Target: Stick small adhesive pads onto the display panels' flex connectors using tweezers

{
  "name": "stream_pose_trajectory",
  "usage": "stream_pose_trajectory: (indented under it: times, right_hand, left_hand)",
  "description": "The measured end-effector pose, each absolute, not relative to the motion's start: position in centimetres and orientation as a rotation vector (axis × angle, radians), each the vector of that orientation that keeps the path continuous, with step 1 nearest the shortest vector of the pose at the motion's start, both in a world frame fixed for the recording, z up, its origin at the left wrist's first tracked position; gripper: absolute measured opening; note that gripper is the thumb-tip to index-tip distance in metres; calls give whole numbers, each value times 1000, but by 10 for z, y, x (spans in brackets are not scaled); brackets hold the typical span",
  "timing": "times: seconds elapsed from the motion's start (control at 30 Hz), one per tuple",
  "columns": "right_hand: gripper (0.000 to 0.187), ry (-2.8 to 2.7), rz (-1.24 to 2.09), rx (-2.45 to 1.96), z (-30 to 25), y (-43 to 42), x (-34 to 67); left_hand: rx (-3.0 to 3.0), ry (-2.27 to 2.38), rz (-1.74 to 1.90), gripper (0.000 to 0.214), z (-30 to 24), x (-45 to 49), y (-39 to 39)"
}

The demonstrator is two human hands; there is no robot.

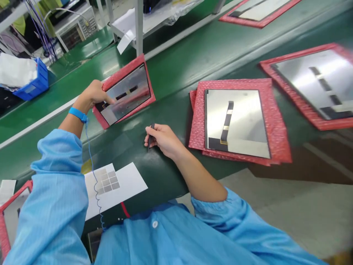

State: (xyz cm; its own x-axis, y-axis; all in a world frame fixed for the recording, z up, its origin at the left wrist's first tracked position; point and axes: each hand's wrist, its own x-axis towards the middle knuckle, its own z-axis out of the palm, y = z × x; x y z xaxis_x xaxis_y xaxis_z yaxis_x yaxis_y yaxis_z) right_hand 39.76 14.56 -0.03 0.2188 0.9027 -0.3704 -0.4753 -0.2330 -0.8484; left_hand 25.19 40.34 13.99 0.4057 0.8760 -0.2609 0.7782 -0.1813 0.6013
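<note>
My left hand (92, 96) grips the left edge of a silver panel in a red foam sleeve (125, 92), holding it tilted up off the green belt (176, 66). A blue wrist strap with a coiled cord is on that wrist. My right hand (162, 139) rests on the belt just below the panel, fingers pinched round thin black tweezers (150, 137) pointing downward. To the right of that hand lies a stack of red sleeves topped by another silver panel (237, 123) with a black flex strip.
A white sheet with grey square stickers (114, 184) lies near my left arm. More red-sleeved panels lie at the right (317, 84), the top (259, 13) and the lower left (5, 213). A blue bin (33, 82) stands at the far left, and a metal post (138, 25) rises behind the belt.
</note>
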Motion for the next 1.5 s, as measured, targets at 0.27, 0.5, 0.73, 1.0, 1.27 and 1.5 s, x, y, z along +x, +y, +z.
stream_pose_trajectory:
  times: [0.27, 0.5, 0.73, 1.0, 1.27, 1.5]
  right_hand:
    - [36, -504, 1383, -1119, 15, 123, 408]
    - [30, -577, 1278, -1206, -14, 70, 442]
    - [40, -986, 991, -1393, -48, 70, 455]
    - [31, -973, 536, -1556, 57, 85, 395]
    - [20, -1072, 1272, -1055, 15, 173, 262]
    - [25, -1088, 1273, -1081, -20, 185, 246]
  left_hand:
    - [1365, 919, 788, 54, 139, 242, 264]
    - [889, 1108, 872, 59, 37, 244, 131]
    - [1062, 1396, 815, 33, 8, 224, 97]
    - [1574, 1675, 593, 17, 50, 138, 88]
    - [2303, 1816, 467, 42, 2, 46, 127]
    - [2295, 1766, 548, 43, -10, 49, 120]
